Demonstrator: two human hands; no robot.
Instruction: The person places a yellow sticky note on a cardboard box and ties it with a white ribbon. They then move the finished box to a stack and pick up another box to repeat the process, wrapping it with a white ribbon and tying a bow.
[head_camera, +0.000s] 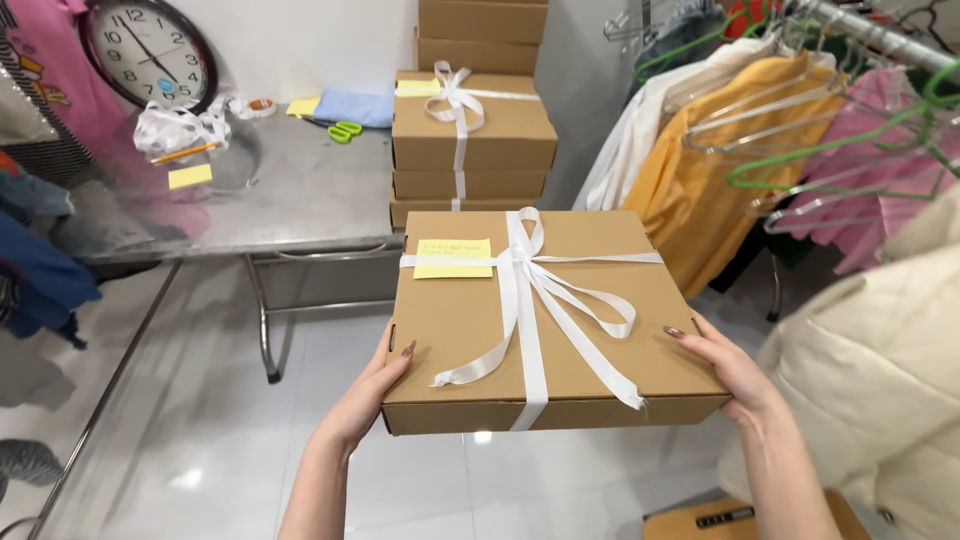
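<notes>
Two bare hands held out in front, one at each side of a load

The left hand (375, 385) reaches up from below, forearm bare, palm pressed inward, thumb laid on top with a dark-painted nail. The right hand (728, 372) mirrors it from the other side, wrist slightly bent, thumb on top and fingers tucked out of sight beneath. Both arms angle inward from the bottom edge, well apart.

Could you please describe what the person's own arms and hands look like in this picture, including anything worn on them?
Both forearms are bare, with no sleeves in view. The left hand and the right hand wear no gloves, and no rings, watch or bracelets can be seen. The fingernails are long, shaped to a rounded point, and painted a dark brownish shade with a slight shine. No other markings show.
</notes>
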